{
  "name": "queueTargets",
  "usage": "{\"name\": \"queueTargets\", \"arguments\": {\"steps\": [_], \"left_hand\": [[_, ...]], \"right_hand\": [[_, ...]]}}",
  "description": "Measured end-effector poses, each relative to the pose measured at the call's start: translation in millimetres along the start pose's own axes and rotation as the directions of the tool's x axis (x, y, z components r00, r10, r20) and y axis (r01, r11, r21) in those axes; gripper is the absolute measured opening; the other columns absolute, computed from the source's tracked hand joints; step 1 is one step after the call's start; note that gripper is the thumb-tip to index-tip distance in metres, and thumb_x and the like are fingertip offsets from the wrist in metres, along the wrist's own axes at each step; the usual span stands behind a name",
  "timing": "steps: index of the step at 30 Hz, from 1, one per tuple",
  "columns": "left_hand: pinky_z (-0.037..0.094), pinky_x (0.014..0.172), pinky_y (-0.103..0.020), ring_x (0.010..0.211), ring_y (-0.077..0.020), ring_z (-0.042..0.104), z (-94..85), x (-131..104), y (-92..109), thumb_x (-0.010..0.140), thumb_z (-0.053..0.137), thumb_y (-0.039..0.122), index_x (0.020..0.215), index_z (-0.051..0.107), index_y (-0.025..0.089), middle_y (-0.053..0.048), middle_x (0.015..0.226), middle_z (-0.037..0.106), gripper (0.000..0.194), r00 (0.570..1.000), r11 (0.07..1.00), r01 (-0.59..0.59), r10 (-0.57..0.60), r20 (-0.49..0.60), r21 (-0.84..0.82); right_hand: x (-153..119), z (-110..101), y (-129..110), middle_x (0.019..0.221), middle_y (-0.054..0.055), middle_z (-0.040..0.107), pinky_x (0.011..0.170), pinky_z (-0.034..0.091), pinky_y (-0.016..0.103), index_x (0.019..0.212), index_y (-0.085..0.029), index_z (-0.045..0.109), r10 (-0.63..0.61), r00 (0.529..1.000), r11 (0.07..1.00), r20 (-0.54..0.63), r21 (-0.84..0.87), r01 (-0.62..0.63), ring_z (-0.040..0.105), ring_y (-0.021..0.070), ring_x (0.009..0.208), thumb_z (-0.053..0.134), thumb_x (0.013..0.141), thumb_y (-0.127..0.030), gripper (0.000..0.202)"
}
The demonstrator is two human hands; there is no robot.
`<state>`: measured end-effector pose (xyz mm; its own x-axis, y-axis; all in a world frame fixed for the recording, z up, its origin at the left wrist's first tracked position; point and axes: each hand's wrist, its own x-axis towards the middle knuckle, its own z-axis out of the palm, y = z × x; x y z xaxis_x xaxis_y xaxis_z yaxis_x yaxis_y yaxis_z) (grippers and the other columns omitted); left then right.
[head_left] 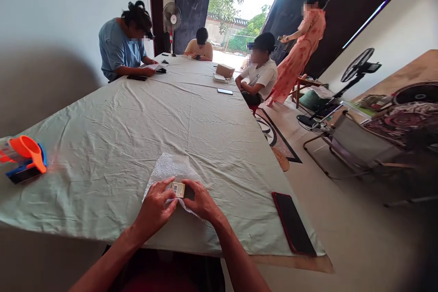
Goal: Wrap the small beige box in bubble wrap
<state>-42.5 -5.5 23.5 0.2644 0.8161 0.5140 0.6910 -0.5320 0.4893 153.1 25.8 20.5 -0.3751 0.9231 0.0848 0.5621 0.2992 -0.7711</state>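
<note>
- Cardboard, small and with a barcode label on top: one little box sits pinched between both hands near the table's front edge.
- Left hand has its fingers curled down onto the box's left side; right hand presses thumb and fingertips against its right side. Both grips are closed on the box, not spread.
- One sheet of bubble wrap lies under the box and reaches away from the person across the pale green cloth.
- Judging by this, the step in hand is setting the box on the wrap; the next move would call for one hand to steady the box while the other lifts a free edge of the sheet.
- One dark phone with a red rim lies to the right, well apart.
- One orange tape dispenser stands at the left edge.
- Farther off: four other people at the table's far end, two standing fans.
</note>
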Motion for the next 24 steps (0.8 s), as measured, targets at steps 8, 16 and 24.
{"name": "queueTargets", "arguments": {"steps": [8, 16, 24], "left_hand": [[0.051, 0.094, -0.046, 0.107, -0.0255, 0.067, -2.7, 5.8, 1.9, 0.084, 0.064, 0.011, 0.079, 0.061, 0.021, -0.006, 0.106, 0.073, 0.011, 1.000, 1.000, -0.005, 0.005, 0.001, -0.028], [0.053, 0.092, -0.040, 0.106, -0.0225, 0.068, -12.5, 16.7, 3.0, 0.084, 0.065, 0.011, 0.079, 0.063, 0.020, -0.007, 0.112, 0.073, 0.010, 0.990, 0.989, 0.130, -0.125, 0.070, -0.074], [0.053, 0.094, -0.042, 0.110, -0.0255, 0.067, -12.2, 27.1, -1.0, 0.082, 0.066, 0.012, 0.077, 0.063, 0.019, -0.010, 0.116, 0.072, 0.010, 0.977, 0.975, 0.190, -0.177, 0.116, -0.115]], "right_hand": [[2.3, -3.3, 1.0, 0.120, 0.006, 0.069, 0.101, 0.047, 0.042, 0.123, -0.024, 0.065, -0.030, 0.999, 0.998, 0.036, 0.064, 0.028, 0.061, 0.0255, 0.114, 0.068, 0.074, -0.017, 0.050], [1.8, -25.8, 10.4, 0.134, 0.006, 0.063, 0.108, 0.042, 0.045, 0.129, -0.027, 0.062, 0.048, 0.989, 0.916, 0.137, 0.389, -0.098, 0.056, 0.0271, 0.125, 0.059, 0.090, -0.049, 0.045], [3.1, -31.0, 8.2, 0.130, 0.008, 0.065, 0.102, 0.046, 0.043, 0.126, -0.027, 0.060, 0.053, 0.986, 0.856, 0.159, 0.501, -0.126, 0.060, 0.0283, 0.120, 0.078, 0.073, -0.055, 0.063]]}}
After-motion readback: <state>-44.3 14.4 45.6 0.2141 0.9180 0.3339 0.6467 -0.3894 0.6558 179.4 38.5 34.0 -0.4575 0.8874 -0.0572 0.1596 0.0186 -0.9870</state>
